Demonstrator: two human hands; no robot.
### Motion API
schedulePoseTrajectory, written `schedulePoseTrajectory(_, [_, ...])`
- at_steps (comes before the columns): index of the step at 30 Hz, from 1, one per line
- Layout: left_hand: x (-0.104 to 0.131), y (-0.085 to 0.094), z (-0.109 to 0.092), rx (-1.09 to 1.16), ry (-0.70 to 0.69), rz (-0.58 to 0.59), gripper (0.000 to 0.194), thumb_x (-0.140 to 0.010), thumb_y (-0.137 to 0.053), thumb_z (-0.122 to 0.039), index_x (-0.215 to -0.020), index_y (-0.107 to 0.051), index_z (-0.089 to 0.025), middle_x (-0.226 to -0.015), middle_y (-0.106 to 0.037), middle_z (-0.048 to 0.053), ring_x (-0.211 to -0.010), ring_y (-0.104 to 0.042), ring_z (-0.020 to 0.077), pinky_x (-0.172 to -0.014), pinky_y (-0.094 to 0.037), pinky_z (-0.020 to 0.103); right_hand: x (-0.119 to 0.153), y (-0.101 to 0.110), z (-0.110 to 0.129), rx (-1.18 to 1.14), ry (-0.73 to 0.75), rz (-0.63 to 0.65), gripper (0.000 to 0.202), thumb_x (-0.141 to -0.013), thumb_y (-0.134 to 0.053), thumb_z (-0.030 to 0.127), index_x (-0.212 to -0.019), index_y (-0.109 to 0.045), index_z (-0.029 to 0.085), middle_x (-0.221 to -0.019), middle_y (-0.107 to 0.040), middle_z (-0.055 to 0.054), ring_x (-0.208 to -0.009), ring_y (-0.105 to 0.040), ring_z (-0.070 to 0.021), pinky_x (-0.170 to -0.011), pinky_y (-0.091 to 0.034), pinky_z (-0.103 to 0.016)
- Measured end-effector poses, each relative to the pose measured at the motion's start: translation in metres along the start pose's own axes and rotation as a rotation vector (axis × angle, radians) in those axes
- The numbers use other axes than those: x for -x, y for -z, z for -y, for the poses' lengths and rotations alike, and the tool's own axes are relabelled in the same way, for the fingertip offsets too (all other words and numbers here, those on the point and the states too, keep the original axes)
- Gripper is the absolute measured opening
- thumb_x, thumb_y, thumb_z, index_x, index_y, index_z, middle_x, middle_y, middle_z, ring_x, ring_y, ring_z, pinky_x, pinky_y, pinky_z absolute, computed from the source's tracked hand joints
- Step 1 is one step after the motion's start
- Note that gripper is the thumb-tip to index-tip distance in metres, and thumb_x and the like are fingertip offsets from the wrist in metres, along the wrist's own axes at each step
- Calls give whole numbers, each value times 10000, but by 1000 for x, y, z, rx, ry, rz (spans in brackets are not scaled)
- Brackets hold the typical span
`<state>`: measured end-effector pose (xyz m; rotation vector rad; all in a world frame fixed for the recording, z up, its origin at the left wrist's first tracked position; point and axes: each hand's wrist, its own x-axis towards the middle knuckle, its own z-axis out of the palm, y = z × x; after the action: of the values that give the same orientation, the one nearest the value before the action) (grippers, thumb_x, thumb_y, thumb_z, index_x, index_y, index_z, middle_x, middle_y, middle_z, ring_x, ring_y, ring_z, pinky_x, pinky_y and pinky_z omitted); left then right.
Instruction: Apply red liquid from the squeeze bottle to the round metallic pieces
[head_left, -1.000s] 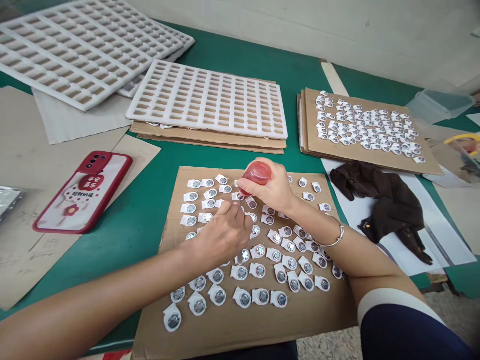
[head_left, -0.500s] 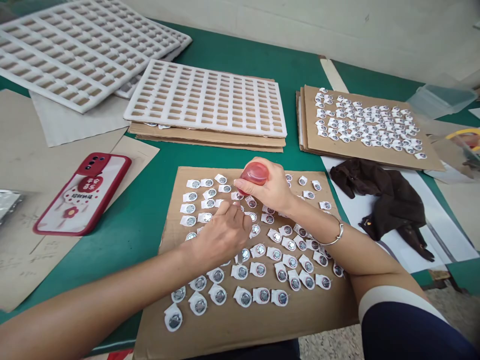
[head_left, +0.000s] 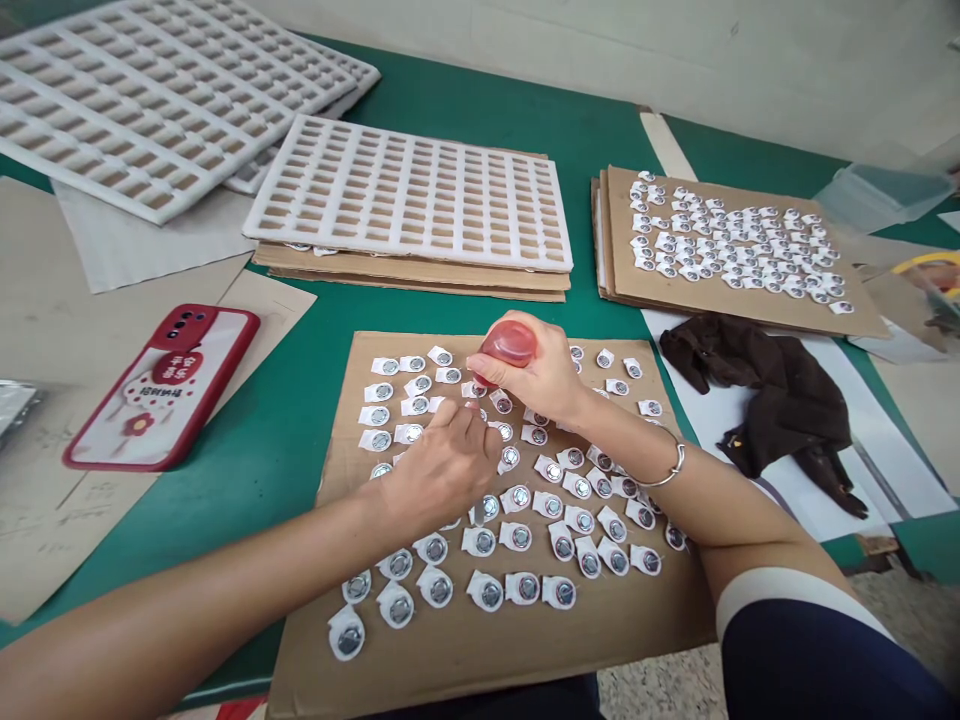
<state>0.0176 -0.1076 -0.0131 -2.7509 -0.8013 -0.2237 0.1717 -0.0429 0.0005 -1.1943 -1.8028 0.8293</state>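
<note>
A brown cardboard sheet carries rows of small white pieces, each with a round silvery disc. Over its upper middle, my right hand is wrapped round a translucent red bulb, thumb across its lower side. Just below and to the left, my left hand is closed, its fingers bent down close to the pieces; what it holds, if anything, is hidden. The two hands nearly meet, and the lower end of the bulb is hard to make out between them.
A phone in a red-edged case lies left. White slotted trays stand behind on cardboard. At the back right is another cardboard stack of pieces, with dark brown cloth before it and a clear container beyond.
</note>
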Motion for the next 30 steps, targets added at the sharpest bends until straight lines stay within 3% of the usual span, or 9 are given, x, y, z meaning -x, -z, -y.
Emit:
schedulePoseTrajectory(24, [-2,6,2,-47,-18,39,221,-791,-379,3,-695,-538,-118,-649,-581,91,-642,-544,205,-674,-439,374,-3,0,-9,77,68,-69,317,-667,-679,487,-750,-559,206,-718,-623,10,-631,-549,-120,-613,-445,-281])
schedulePoseTrajectory(30, [0,2,2,-12,-7,4,197,-787,-403,-2,-727,-562,-101,-672,-590,109,-679,-558,219,-659,-442,369,-3,1,-9,89,86,-75,308,-666,-688,473,-744,-557,206,-711,-612,14,-625,-542,-115,-614,-440,-275])
